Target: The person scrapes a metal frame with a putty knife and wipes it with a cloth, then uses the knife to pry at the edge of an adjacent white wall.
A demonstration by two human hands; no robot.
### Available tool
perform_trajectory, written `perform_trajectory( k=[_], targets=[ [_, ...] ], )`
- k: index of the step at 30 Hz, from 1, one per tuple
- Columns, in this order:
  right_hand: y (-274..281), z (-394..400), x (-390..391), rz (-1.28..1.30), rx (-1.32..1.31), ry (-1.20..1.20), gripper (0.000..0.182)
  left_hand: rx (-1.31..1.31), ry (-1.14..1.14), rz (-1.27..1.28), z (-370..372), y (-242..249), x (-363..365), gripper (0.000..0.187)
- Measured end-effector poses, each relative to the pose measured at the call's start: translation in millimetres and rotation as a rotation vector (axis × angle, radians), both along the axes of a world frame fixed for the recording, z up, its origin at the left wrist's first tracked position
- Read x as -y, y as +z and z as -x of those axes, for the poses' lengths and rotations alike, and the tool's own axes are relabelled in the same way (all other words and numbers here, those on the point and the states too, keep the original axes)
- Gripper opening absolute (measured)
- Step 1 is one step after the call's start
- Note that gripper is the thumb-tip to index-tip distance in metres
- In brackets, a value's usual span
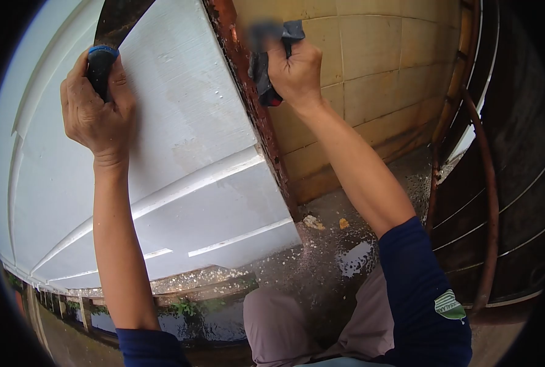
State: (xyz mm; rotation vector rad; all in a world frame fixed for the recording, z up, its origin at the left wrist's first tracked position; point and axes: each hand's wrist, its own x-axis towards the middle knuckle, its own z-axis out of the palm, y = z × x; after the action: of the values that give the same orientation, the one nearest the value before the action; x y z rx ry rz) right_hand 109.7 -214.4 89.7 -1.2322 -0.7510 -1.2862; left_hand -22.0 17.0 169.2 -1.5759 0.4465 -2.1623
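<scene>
My left hand [98, 107] is raised in front of a white panel [181, 98], its fingers wrapped around the black handle of a wide dark-bladed tool [118, 24]. A blue band circles the handle where the blade begins, and the top frame edge cuts off the blade. Up to the right, my right hand [297, 70] is closed on a crumpled dark grey cloth [261, 76], which has a small red patch at its lower end. That hand is beside the rusty reddish-brown post [251, 79] along the panel's edge. Blur hides part of the cloth.
A yellowish tiled wall [370, 55] stands behind my right hand. Below, the wet ground [285, 269] carries pale flakes and a puddle [355, 258]. Dark slatted panelling with a curved brown pipe [489, 202] stands at right. Water and plants [190, 309] show at lower left.
</scene>
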Motion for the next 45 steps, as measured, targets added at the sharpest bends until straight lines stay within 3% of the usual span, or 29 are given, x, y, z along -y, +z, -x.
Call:
perform_trajectory(
  k=[1,4,7,11,13,16,19,23,24,27,33,38,40,45],
  targets=[
    [9.9,10.5,-1.5,-0.087,0.027,0.022,0.017,-0.003,0.002,0.010,0.2,-0.7,0.7,0.030],
    [10.9,-24.7,-31.4,0.022,0.111,-0.167,0.022,-0.020,-0.007,0.050,-0.5,-5.1,0.5,0.029],
    [-32.3,-46.5,-44.2,-0.052,-0.048,-0.217,0.027,-0.012,-0.036,0.073,-2.8,-3.6,-4.9,0.030],
    [-74.6,-30.2,-28.7,0.075,-0.227,-0.147,0.028,-0.015,-0.025,0.058,-1.4,-4.7,-8.6,0.030],
    [-61.0,-21.9,-17.5,0.035,-0.251,-0.067,0.027,-0.011,-0.037,0.062,-5.0,-2.0,-1.4,0.030],
    [-20.1,-0.3,-16.2,-0.087,0.060,-0.008,0.019,-0.024,-0.020,0.081,-2.3,-4.3,-3.6,0.029],
    [-17.0,-23.0,-29.3,0.077,0.187,-0.220,0.020,-0.028,-0.016,0.069,-3.0,-6.7,-4.7,0.030],
    [-33.4,-40.5,-55.0,-0.021,0.095,-0.238,0.022,-0.012,-0.012,0.054,-1.9,-3.7,-6.4,0.030],
    [-32.7,-38.9,-52.6,0.059,0.110,-0.328,0.023,-0.019,-0.012,0.053,-2.4,-4.0,-6.3,0.030],
    [-31.6,-24.3,-46.0,-0.059,0.129,-0.126,0.026,-0.019,0.005,0.058,-2.5,-4.0,-6.0,0.031],
    [-0.9,-29.1,-49.7,-0.119,0.085,-0.132,0.030,-0.023,-0.004,0.063,-3.1,-4.0,-6.7,0.031],
    [-42.5,-35.6,-59.5,-0.109,0.058,-0.078,0.033,-0.016,0.024,0.006,0.1,-2.0,-1.9,0.030],
    [-77.6,-32.0,-37.4,0.105,-0.020,-0.199,0.028,-0.008,0.027,0.012,-0.3,-0.7,0.2,0.030],
    [-123.5,7.5,-16.1,0.308,-0.145,-0.101,0.017,-0.017,0.043,0.030,1.0,-2.7,0.4,0.032]
  ],
)
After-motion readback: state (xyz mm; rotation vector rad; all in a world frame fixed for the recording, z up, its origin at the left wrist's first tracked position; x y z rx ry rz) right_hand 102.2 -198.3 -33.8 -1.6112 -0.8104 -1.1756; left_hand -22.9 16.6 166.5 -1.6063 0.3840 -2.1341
